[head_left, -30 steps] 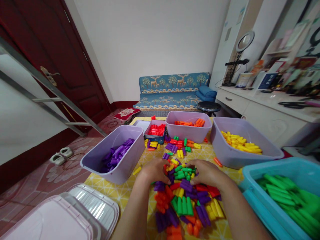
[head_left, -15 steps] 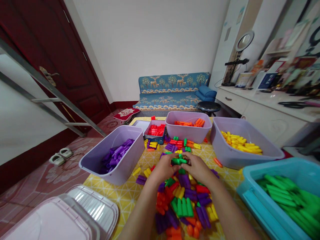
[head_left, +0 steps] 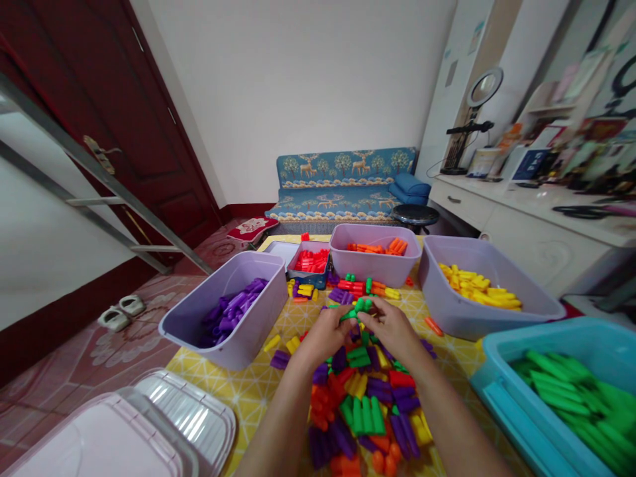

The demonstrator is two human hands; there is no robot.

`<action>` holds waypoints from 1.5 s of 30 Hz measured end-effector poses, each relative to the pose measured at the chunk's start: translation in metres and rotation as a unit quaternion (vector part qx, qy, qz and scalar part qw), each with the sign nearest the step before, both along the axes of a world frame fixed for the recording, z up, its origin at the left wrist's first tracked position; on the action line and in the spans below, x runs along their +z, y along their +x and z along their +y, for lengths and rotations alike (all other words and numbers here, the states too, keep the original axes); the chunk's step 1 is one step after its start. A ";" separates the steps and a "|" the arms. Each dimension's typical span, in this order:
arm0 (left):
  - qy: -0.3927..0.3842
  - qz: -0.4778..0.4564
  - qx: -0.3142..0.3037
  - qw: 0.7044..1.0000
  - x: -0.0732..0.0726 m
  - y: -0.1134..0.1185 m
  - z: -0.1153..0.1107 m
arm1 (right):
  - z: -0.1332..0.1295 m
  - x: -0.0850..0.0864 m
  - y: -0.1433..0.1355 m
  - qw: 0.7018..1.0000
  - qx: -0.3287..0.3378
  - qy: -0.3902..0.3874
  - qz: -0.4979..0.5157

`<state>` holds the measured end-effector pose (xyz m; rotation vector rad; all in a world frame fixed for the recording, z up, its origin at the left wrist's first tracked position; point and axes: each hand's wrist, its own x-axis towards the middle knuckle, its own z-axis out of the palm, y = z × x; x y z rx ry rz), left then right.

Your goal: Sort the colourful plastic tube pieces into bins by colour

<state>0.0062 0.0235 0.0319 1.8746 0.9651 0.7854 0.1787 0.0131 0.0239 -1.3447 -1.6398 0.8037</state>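
Both hands meet above the middle of the pile, pinching small green plastic toy pieces with rounded ends. My left hand is closed on their left side. On their right side my right hand has its fingers bent round them. How many pieces are held cannot be made out. Under and in front of the hands spreads a mixed heap of plastic pieces in green, purple, red, orange and yellow, several stuck together in rows.
A lilac bin of purple pieces stands left. Behind are a tin of red pieces and a lilac bin of orange ones. To the right are a lilac bin of yellow pieces and a turquoise bin of green ones. Clear lids lie front left.
The hands have lifted slightly, and the green pieces between them have turned and risen. A green row in the heap below the hands now shows more. The bins stay put.
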 end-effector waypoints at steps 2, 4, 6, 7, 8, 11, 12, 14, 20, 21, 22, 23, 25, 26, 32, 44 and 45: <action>0.012 0.015 -0.009 1.000 0.001 -0.002 0.001 | -0.001 0.001 -0.001 1.000 -0.002 0.003 0.012; 0.034 0.026 -0.016 0.999 0.002 -0.004 0.002 | -0.001 0.001 -0.001 1.000 -0.007 0.001 0.012; 0.058 0.032 -0.011 0.998 0.003 -0.006 0.003 | -0.001 0.002 0.000 1.000 -0.004 -0.015 0.012; 0.064 0.033 -0.007 0.997 0.003 -0.006 0.004 | -0.001 0.002 0.000 1.000 0.000 -0.028 0.012; 0.063 0.031 -0.002 0.998 0.003 -0.007 0.004 | -0.001 0.002 0.001 0.999 0.005 -0.042 0.016; 0.039 0.008 0.034 0.999 0.001 -0.006 0.006 | -0.005 0.009 0.000 0.995 -0.011 -0.057 0.080; 0.028 -0.001 0.049 0.998 0.000 -0.006 0.007 | -0.007 0.014 0.000 0.991 -0.033 -0.042 0.122; 0.004 -0.019 0.072 0.997 0.000 -0.005 0.007 | -0.012 0.027 -0.002 0.970 -0.097 0.021 0.221; -0.014 -0.069 0.079 0.994 -0.001 -0.003 0.008 | -0.029 0.074 0.013 0.778 -0.302 0.317 0.451; -0.011 -0.072 0.078 0.994 -0.002 -0.002 0.008 | -0.031 0.079 0.020 0.745 -0.326 0.350 0.465; -0.009 -0.073 0.077 0.994 -0.002 -0.002 0.008 | -0.033 0.083 0.028 0.715 -0.343 0.375 0.480; -0.007 -0.074 0.077 0.994 -0.003 -0.002 0.008 | -0.036 0.085 0.037 0.702 -0.346 0.383 0.490; -0.007 -0.075 0.076 0.994 -0.005 -0.002 0.009 | -0.042 0.087 0.054 0.689 -0.345 0.388 0.505; -0.009 -0.076 0.077 0.994 -0.006 -0.002 0.009 | -0.045 0.086 0.062 0.699 -0.335 0.377 0.506; -0.031 -0.092 0.080 0.992 -0.009 -0.002 0.010 | -0.054 0.085 0.079 0.744 -0.312 0.315 0.500; -0.077 -0.112 0.059 0.989 -0.001 -0.004 0.007 | -0.025 0.053 0.016 0.998 -0.017 -0.043 0.031; -0.078 -0.111 0.053 0.989 0.002 -0.005 0.006 | -0.025 0.050 0.011 0.998 0.015 -0.051 -0.046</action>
